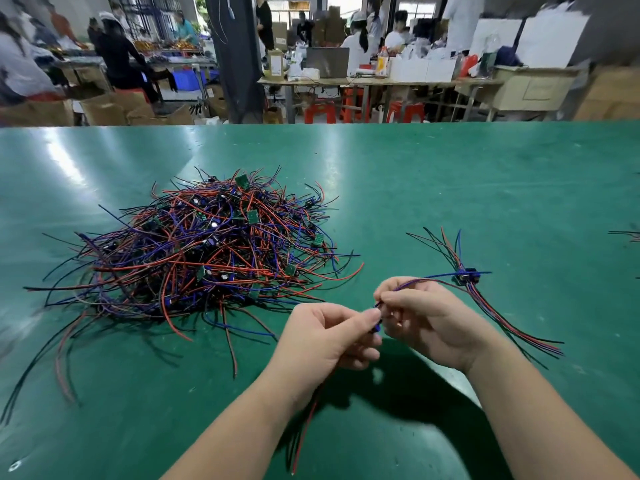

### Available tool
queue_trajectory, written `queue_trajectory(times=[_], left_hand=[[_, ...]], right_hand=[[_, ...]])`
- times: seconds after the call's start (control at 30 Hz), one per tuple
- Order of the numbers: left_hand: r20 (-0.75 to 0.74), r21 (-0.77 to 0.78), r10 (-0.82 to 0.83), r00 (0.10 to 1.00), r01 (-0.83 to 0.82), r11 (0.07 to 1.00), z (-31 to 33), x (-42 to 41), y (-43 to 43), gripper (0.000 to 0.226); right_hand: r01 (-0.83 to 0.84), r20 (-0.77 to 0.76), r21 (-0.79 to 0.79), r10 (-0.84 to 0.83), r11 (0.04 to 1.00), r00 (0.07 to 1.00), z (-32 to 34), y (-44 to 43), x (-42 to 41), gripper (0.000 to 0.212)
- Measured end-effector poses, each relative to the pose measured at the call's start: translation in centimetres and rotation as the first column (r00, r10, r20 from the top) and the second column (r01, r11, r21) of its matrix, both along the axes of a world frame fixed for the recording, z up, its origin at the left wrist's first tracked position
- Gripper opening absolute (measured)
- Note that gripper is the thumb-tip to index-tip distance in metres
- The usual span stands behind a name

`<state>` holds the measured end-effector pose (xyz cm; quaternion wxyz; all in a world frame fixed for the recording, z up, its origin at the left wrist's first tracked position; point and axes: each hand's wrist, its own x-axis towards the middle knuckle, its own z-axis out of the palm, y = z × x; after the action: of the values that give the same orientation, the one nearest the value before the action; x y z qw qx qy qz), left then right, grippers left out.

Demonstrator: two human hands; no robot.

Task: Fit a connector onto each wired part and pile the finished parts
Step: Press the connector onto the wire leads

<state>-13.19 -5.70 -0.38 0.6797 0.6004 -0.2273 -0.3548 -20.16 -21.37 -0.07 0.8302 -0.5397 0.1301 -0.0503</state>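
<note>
Both hands meet just right of the tangled heap [207, 244] on the green table [450, 174]. The left hand [329, 337], fingers curled, pinches the small blue connector [376, 328]. The right hand [426, 323] pinches the wired part [410, 283] right against it, blue leads arcing over the knuckles. Farther right of the heap lies the finished pile [467, 276], wires fanned out.

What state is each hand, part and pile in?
Blue-ended wired part: held off the green table between both hands.
Left hand: pinches that part.
Right hand: pinches its blue wire.
Large tangled heap of red, blue, black wired parts: lying loose, untouched.
Small bundle of wired parts: lying right of hands.
</note>
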Motion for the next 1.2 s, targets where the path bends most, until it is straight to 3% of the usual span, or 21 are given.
queue_trajectory(times=[0.1, 0.2, 0.4, 0.6, 0.7, 0.83, 1.03, 1.2], left_hand=[[-0.064, 0.059, 0.051, 0.997, -0.047, 0.997, -0.4, 0.3, -0.3, 0.022], [-0.062, 0.115, 0.045, 0.997, -0.038, 0.993, -0.6, 0.3, -0.4, 0.019], [-0.042, 0.118, -0.008, 0.999, 0.013, 0.993, -0.7, 0.2, -0.4, 0.015], [-0.024, 0.110, -0.078, 0.997, 0.080, 0.991, -0.2, 0.4, -0.1, 0.015], [0.028, 0.118, -0.164, 0.986, 0.160, 0.980, -0.1, 0.2, 0.1, 0.014], [0.063, 0.156, -0.305, 0.950, 0.292, 0.944, -0.3, -0.5, 0.3, 0.015], [0.078, 0.248, -0.413, 0.907, 0.384, 0.890, -0.2, -0.4, 0.6, 0.017], [0.084, 0.281, -0.404, 0.911, 0.367, 0.887, -0.2, 0.1, 0.8, 0.016]], right_hand=[[0.096, -0.051, -0.181, -0.106, 0.979, 0.993, -0.6, 0.6, 0.5, 0.011], [0.139, -0.078, -0.216, -0.159, 0.967, 0.984, -0.9, 1.1, 0.9, 0.016], [0.137, -0.190, -0.140, -0.163, 0.981, 0.968, -0.6, 1.4, 1.0, 0.012], [0.095, -0.131, -0.106, -0.108, 0.990, 0.985, -0.1, 1.2, 0.6, 0.011], [0.216, -0.093, -0.084, -0.224, 0.973, 0.970, 0.7, 0.2, 0.3, 0.016], [0.458, -0.084, -0.034, -0.459, 0.889, 0.885, 1.7, -3.0, -0.7, 0.013], [0.390, -0.140, 0.013, -0.384, 0.921, 0.913, 1.7, -3.9, -1.4, 0.024], [0.520, -0.138, 0.113, -0.505, 0.847, 0.852, 1.7, -4.9, -1.6, 0.007]])
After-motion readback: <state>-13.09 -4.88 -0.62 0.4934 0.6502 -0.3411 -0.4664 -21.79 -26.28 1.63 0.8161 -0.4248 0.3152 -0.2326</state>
